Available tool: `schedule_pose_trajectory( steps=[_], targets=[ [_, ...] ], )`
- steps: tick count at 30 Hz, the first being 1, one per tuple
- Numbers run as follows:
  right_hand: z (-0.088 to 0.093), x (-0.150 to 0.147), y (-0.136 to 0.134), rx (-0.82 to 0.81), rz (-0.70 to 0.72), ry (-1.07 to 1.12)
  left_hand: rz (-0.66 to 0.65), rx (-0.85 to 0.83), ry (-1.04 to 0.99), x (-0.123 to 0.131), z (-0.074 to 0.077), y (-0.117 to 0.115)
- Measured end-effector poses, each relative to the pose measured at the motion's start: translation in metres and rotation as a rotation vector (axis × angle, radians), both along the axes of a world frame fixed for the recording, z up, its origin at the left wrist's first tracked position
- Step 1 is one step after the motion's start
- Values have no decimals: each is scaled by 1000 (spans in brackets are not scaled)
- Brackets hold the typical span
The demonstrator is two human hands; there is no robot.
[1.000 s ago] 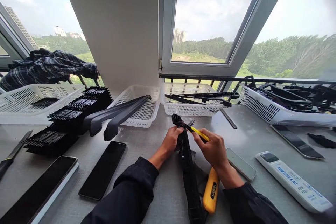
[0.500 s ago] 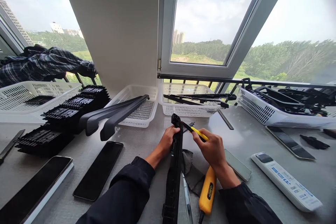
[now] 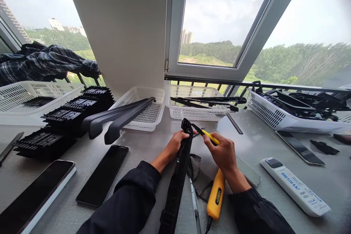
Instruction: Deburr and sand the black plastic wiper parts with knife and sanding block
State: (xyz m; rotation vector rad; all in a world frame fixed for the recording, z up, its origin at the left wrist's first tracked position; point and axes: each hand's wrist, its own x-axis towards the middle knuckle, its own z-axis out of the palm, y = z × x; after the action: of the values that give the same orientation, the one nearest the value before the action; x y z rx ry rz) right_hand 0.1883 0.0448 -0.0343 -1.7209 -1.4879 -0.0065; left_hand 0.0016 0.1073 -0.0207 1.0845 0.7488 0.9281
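Observation:
My left hand [image 3: 175,145] is closed round the upper part of a long black plastic part [image 3: 178,175] that slants up from the bottom edge to the middle of the table. My right hand [image 3: 223,153] pinches a small tool with a yellow ribbed grip [image 3: 210,137]; its dark tip touches the top end of the black part. A yellow-handled tool [image 3: 216,198] lies on the table beneath my right wrist, beside a grey cloth [image 3: 197,175].
Three white baskets [image 3: 149,117] [image 3: 192,113] [image 3: 16,98] stand at the back, two holding long black parts. Stacks of black ribbed pieces [image 3: 65,117] sit on the left. Black glossy panels [image 3: 102,175] lie front left. A white remote [image 3: 293,186] and another white tray [image 3: 274,117] are on the right.
The lower end of the long black part has swung left, from under my right forearm to under my left. Both hands have kept their grips near its top end.

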Motion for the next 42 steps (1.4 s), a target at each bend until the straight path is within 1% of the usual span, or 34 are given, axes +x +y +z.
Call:
schedule_pose_trajectory(
  steps=[3,7,9,13,15,20,27,30,33,35,40,42],
  targets=[
    [0,-1,-1,-5,28,-9,-55,31,-1,0,-4,2],
    [0,-2,-1,2,90,-34,-20,0,15,1,-14,7],
    [0,-1,-1,16,94,-30,-17,4,33,1,-17,8],
    [-1,2,1,28,23,-18,-88,8,28,0,-14,8],
    [-2,4,2,17,17,-27,-100,26,24,-1,-12,7],
    [-2,1,0,25,78,-41,5,67,71,1,-15,9],
    [0,-5,-1,25,159,-47,-40,87,58,1,-17,9],
    [-1,-4,-1,46,118,-39,-40,105,79,1,-15,8],
    [-2,-3,0,60,59,-18,-107,125,85,1,-13,7],
    [-3,-3,1,55,54,-17,-133,134,83,1,-13,6],
    [-2,-6,0,53,102,-54,-43,76,91,3,-17,6],
    [-2,-6,0,62,118,-72,-34,63,100,4,-19,7]
  ],
)
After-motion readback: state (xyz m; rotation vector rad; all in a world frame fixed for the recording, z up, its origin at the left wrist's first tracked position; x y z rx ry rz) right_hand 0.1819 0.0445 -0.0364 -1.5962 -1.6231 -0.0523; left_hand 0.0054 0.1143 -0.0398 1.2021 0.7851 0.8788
